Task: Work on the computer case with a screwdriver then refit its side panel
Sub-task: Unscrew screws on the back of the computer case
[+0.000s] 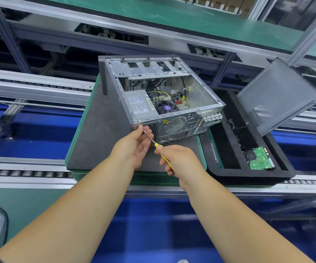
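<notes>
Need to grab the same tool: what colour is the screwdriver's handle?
Yellow; the screwdriver handle shows best in the head view, gripped by the right hand.

Dark mat (96, 141) carries computer case (159, 95); foam tray (229, 130) beside.

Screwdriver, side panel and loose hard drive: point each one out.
screwdriver (163, 156), head view, on the yellow handle gripped by the right hand.
side panel (278, 95), head view, on the middle of its grey inner face.
hard drive (260, 158), head view, on its green circuit board in the black foam tray.
</notes>
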`<state>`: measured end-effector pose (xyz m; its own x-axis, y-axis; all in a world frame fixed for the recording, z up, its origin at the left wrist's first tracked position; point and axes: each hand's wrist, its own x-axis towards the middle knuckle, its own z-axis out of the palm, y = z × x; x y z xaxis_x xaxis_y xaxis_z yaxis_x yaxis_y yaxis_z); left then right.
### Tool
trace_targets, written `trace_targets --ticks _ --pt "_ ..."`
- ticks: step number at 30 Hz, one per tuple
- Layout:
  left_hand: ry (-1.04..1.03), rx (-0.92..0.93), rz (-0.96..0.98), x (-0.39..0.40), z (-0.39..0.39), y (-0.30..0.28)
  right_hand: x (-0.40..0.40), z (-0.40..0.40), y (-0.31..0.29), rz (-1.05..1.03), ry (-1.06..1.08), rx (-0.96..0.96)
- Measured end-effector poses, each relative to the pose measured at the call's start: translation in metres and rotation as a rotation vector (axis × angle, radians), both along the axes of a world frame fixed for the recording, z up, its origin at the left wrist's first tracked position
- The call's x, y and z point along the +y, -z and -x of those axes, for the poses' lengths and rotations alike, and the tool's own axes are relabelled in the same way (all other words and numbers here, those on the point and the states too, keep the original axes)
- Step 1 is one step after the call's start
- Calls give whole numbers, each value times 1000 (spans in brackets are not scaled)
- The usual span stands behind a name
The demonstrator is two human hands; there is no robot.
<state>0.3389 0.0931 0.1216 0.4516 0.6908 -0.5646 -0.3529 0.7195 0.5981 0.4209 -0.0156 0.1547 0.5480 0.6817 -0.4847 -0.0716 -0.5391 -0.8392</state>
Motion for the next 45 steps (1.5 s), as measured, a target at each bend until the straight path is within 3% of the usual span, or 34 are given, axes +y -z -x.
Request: trace_targets --ticks 6,17,25,30,36,45 --pt "30 18 49 -17 -19 9 -16 -40 -13 63 117 67" --pt "140 127 58 -55 -98 26 -54 -173 1 -311 239 147" --pt "118 207 72 -74 -171 43 -82 -281 26 -326 291 101" --pt "112 212 -13 -81 -208 53 -83 -318 44 -279 225 55" --pt "158 328 -196 -85 -234 63 -78 -342 65 -207 53 -156" --pt "223 343 -289 -87 -260 82 -69 -356 92 -57 -340 -459"
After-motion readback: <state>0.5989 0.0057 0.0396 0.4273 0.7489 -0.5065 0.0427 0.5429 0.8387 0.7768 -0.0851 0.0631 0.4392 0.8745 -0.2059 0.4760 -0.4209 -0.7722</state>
